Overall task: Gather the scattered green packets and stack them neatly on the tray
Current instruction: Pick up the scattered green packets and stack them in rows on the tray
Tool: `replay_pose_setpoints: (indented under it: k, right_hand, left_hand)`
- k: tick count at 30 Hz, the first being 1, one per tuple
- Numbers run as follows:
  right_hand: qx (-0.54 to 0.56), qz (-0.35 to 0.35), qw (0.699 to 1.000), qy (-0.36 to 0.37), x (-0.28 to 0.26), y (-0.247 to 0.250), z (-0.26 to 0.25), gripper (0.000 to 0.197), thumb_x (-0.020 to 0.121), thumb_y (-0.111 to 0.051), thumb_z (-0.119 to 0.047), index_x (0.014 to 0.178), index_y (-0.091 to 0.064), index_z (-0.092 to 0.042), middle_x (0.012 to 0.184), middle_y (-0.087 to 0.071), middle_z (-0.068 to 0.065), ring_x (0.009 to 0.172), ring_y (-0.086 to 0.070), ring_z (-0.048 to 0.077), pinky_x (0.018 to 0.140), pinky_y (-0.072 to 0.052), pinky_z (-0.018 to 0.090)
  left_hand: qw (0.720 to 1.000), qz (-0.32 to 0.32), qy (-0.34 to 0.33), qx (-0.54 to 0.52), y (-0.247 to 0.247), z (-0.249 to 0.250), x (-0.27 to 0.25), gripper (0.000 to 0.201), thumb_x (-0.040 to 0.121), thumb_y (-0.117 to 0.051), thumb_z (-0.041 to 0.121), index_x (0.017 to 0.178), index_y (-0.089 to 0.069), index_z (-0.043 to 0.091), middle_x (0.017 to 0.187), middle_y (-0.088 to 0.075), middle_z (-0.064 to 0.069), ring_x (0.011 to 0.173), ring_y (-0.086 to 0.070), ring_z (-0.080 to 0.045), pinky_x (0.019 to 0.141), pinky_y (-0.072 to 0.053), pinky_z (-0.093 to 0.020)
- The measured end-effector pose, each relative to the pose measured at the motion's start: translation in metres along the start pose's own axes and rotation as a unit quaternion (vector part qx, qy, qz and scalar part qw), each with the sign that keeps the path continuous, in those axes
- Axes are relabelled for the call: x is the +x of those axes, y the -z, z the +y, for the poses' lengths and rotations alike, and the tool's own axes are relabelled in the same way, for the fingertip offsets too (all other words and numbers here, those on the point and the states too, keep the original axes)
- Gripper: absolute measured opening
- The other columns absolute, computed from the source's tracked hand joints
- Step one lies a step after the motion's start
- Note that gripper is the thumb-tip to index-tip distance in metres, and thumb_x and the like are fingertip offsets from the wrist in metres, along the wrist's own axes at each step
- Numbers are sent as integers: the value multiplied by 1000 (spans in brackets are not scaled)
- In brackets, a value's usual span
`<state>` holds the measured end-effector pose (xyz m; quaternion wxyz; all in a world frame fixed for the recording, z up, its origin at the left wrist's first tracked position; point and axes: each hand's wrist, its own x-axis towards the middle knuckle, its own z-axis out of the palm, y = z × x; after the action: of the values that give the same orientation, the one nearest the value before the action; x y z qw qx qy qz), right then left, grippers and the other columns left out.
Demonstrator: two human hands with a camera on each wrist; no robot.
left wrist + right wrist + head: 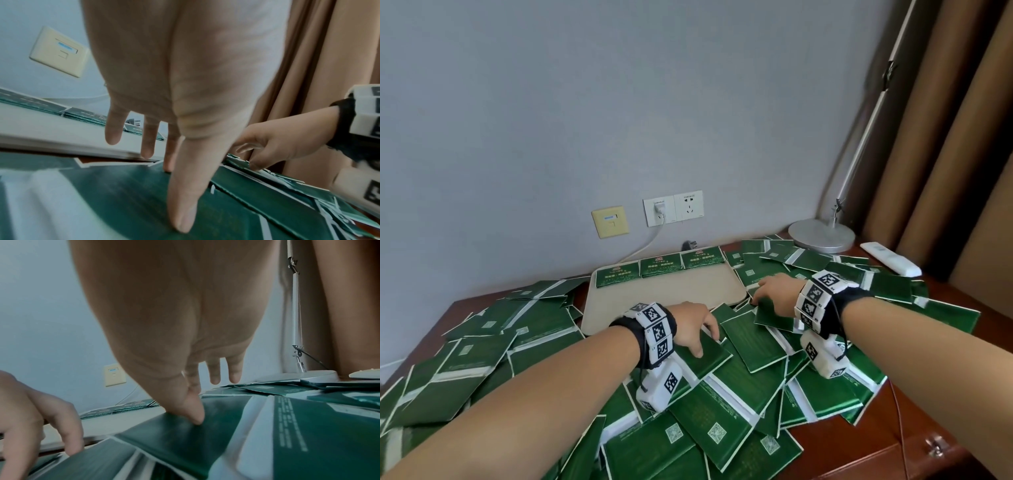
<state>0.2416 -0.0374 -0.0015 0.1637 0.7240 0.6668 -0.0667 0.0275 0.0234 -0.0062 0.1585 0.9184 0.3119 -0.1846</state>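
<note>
Green packets (753, 346) lie scattered in overlapping heaps all over the brown table. A beige tray (664, 298) sits at the back centre, with three neat green packets (659, 266) in a row along its far edge. My left hand (707, 342) rests on a packet (705, 358) just in front of the tray. Its fingers are straight, the thumb (183, 224) pressing the packet's top and the index tip at its far edge. My right hand (758, 301) is at the tray's right corner. Thumb and index (193, 412) pinch the edge of a packet (176, 434).
A lamp base (822, 235) and a white remote (890, 258) stand at the back right, beside brown curtains (945, 137). Wall sockets (673, 208) with a plugged cable are behind the tray. Bare table wood (859, 445) shows at the front right.
</note>
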Motion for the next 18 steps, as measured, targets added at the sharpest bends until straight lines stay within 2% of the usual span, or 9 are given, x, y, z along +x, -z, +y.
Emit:
replay_pose_setpoints:
  k: [5,9,13,16,18]
  right_hand:
    - [9,26,1000,-6,5,-2,5,40,87,-59,-5,118,-63,-31,139,-46,-3,130,-40,27,103,-43,45]
    - [45,64,997,-4,4,0,12,24,82,-64,-9,99,-66,-27,117,-59,-5,113,-54,20,92,-51,40]
    - [99,105,990,1,1,8,18,15,84,-65,-17,95,-62,-26,109,-62,-4,102,-59,18,90,-51,35]
    - [138,159,977,4,-1,15,18,12,81,-65,-19,88,-61,-28,99,-65,-6,96,-60,16,86,-51,34]
    - [161,181,970,3,-2,19,18,12,80,-66,-18,87,-61,-27,95,-65,-6,93,-61,16,84,-51,34]
  left_hand:
    - [1000,15,4,9,-2,0,4,44,78,-81,19,119,-65,21,132,-53,-4,118,-52,-26,101,-45,-39]
    - [998,62,0,9,-6,-4,5,37,76,-83,22,109,-66,21,124,-56,-1,112,-53,-23,98,-46,-39]
    - [993,117,3,-28,2,-12,-2,22,81,-79,24,99,-66,22,112,-63,3,103,-59,-19,92,-47,-33]
    - [984,168,17,-62,13,-25,-12,16,82,-77,20,92,-64,21,96,-60,9,89,-58,-12,75,-43,-24]
    - [979,188,33,-71,19,-34,-18,18,82,-77,18,90,-61,21,89,-56,11,83,-55,-10,68,-40,-23]
